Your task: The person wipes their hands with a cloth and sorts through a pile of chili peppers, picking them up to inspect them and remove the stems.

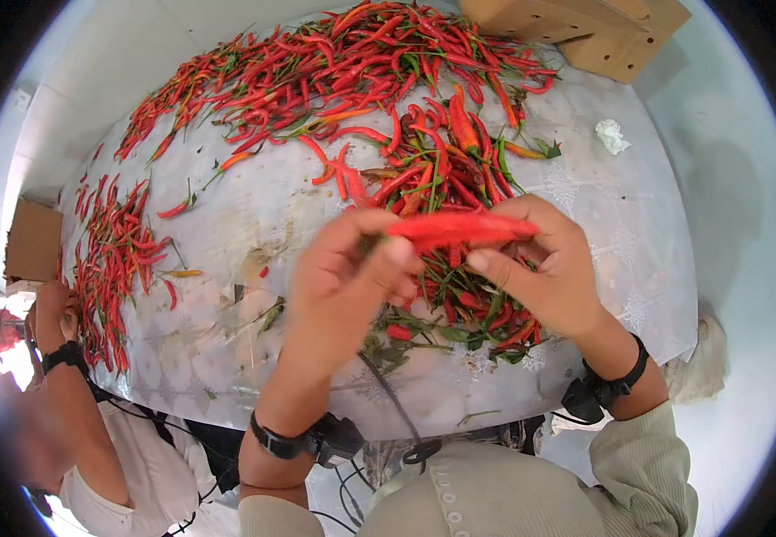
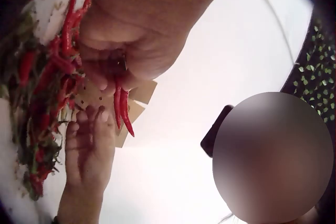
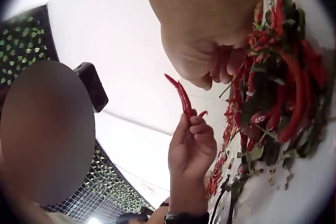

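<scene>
In the head view, my left hand (image 1: 339, 277) pinches red chilies (image 1: 464, 230) by one end, above a leafy chili pile (image 1: 473, 309). Two slim red chilies (image 2: 124, 111) stick out from the left hand (image 2: 131, 40) in the left wrist view. My right hand (image 1: 554, 268) is at their other end in the head view, its fingers bent. Both wrist views show a gap between those chilies and the right hand (image 3: 202, 50), which looks loosely bent with nothing visible in it. The left hand (image 3: 191, 148) grips the chilies (image 3: 182, 98) from below in the right wrist view.
A large chili heap (image 1: 343, 67) covers the table's far side, another (image 1: 115, 259) its left. Cardboard boxes stand at the back right (image 1: 616, 40) and far left (image 1: 34, 240). Crumpled white tissue (image 1: 612, 137) lies right. Another person (image 1: 93, 438) sits at left. A cable (image 1: 392, 394) hangs near the front edge.
</scene>
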`<state>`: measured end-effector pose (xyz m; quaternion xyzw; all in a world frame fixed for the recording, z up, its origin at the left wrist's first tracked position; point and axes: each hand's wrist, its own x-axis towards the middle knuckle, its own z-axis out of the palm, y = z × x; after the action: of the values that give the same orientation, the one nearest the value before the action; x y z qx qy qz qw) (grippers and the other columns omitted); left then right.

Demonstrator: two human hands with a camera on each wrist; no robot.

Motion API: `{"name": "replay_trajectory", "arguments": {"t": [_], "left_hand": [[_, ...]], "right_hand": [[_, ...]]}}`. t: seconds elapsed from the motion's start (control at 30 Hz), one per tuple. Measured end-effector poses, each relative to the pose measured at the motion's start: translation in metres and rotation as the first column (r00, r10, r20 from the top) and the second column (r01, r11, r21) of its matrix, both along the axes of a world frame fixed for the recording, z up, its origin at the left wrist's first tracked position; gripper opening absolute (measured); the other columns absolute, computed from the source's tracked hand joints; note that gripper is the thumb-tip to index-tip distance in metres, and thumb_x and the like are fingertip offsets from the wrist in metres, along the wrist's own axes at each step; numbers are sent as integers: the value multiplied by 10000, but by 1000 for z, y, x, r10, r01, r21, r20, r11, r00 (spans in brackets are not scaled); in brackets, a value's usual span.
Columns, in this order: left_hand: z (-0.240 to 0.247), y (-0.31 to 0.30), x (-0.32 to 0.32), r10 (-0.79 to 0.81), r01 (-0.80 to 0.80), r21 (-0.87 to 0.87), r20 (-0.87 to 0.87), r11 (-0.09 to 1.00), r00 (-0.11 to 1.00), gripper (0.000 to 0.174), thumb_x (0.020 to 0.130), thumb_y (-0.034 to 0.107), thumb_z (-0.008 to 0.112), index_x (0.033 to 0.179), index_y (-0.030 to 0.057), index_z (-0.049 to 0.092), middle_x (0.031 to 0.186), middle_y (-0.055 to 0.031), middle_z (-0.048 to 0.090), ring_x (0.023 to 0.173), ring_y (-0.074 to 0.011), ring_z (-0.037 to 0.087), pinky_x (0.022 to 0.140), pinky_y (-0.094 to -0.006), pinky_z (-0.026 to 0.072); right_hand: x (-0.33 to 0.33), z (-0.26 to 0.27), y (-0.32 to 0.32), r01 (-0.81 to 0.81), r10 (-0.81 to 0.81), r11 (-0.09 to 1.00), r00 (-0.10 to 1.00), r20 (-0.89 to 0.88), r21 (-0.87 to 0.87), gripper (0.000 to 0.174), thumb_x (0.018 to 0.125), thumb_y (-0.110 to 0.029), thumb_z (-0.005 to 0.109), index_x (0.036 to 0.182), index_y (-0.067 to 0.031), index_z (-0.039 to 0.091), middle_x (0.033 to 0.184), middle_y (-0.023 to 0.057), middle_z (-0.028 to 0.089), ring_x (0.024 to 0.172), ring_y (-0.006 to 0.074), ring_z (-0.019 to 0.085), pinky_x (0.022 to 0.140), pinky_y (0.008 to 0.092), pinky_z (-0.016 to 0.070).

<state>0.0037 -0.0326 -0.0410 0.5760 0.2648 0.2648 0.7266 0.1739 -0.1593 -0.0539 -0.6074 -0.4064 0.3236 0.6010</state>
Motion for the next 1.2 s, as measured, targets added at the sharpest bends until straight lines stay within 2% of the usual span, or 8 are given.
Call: {"name": "replay_trajectory", "arguments": {"t": [0.13, 0.3, 0.53, 0.63, 0.83, 0.93, 0.97, 1.2], "left_hand": [[6, 40, -19, 399, -413, 83, 145, 907, 905, 152, 922, 143, 603, 1048, 60, 595, 799, -33, 626, 643, -84, 559, 562, -215, 456], [4, 97, -69, 775, -817, 104, 268, 567, 572, 156, 917, 186, 611, 998, 54, 598, 834, -49, 638, 671, -95, 568, 574, -212, 465], [-14, 144, -127, 940, -903, -305, 256, 301, 227, 294, 930, 167, 558, 1196, 61, 492, 914, -138, 644, 829, -196, 646, 661, -288, 555], [-7, 134, -126, 885, -848, -265, 211, 460, 415, 414, 923, 151, 551, 1302, 67, 405, 958, -179, 631, 859, -234, 661, 664, -289, 563], [0, 106, -73, 684, -676, 194, 31, 711, 728, 383, 891, 160, 599, 1255, 81, 511, 850, -87, 623, 574, -82, 528, 501, -199, 411], [5, 71, -38, 289, -130, 403, -363, 906, 886, 259, 911, 184, 586, 1137, 60, 614, 693, -1, 572, 528, -26, 411, 454, -173, 291], [6, 59, -30, 114, 76, 370, -467, 926, 877, 243, 914, 193, 587, 1115, 62, 629, 679, -1, 572, 542, -18, 422, 453, -177, 288], [-15, 30, -7, 61, 254, 509, -523, 822, 850, 265, 885, 190, 602, 1082, 12, 607, 711, -124, 636, 661, -218, 635, 613, -333, 479]], "right_hand": [[14, -2, -1, 118, -123, 992, 951, 285, 32, 145, 803, -48, 689, 935, -44, 629, 818, 18, 654, 718, 64, 596, 617, 217, 466], [17, 5, -4, 165, -143, 986, 908, 394, -23, 135, 793, -45, 691, 918, -52, 641, 832, 24, 658, 718, 91, 607, 623, 237, 476], [14, 2, -2, 54, -48, 999, 877, 477, 1, 160, 784, -10, 665, 940, -46, 649, 827, 59, 635, 731, 140, 608, 611, 253, 476], [16, -1, 0, 6, -7, 1000, 813, 582, 4, 163, 794, -10, 647, 951, -49, 648, 845, 93, 621, 722, 227, 604, 642, 301, 489], [14, -6, 6, -61, 73, 997, 586, 807, -46, 173, 819, -134, 645, 979, -70, 650, 911, 102, 611, 852, 311, 574, 761, 408, 466], [7, -4, 6, -98, 171, 985, 502, 848, -141, 168, 811, -175, 652, 953, -84, 650, 902, 90, 596, 883, 302, 556, 771, 405, 452], [8, -3, 5, -93, 178, 984, 493, 852, -153, 162, 807, -177, 657, 942, -86, 648, 897, 88, 592, 875, 301, 554, 771, 403, 451], [17, -2, 2, -27, 91, 995, 554, 827, -92, 150, 762, -94, 676, 907, -88, 638, 872, 92, 596, 851, 306, 561, 750, 409, 454]]}}
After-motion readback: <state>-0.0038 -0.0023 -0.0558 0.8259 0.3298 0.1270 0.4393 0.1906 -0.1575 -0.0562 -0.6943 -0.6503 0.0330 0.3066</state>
